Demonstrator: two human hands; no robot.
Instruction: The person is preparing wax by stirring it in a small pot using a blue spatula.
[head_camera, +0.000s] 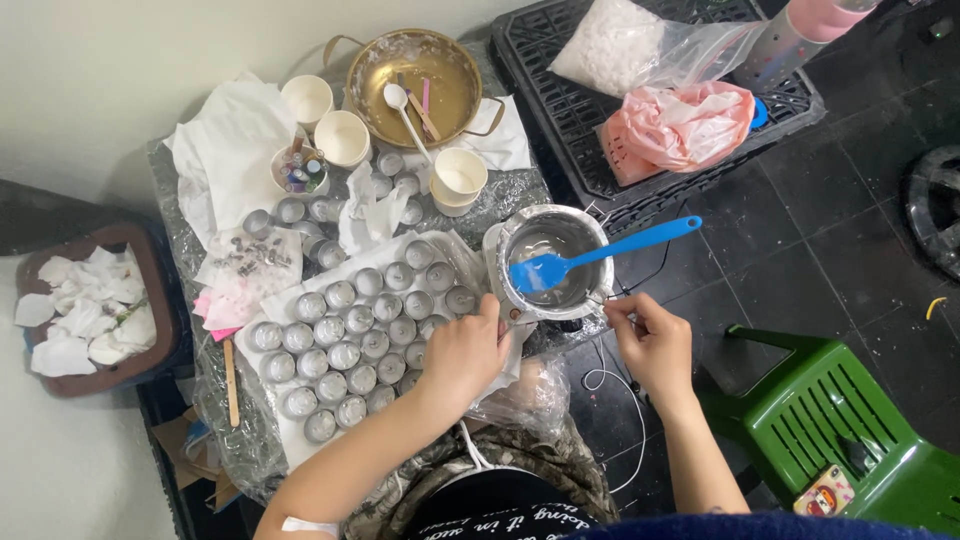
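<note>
Clear bag of white granules (625, 45), pink bag (680, 125) on black crate (560, 110).

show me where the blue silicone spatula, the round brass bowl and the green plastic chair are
blue silicone spatula (540, 271), head view, on its blade.
round brass bowl (452, 92), head view, on its inner wall.
green plastic chair (835, 420), head view, on its slatted seat.

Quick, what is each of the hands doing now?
Left hand: fingers curled on the near rim of the steel pot.
Right hand: pinched at the pot's edge; held thing cannot be told.

Even soft indoor light, sharp overall, glare on metal pot (552, 262) rim, slight wide-angle bend at edges
</note>
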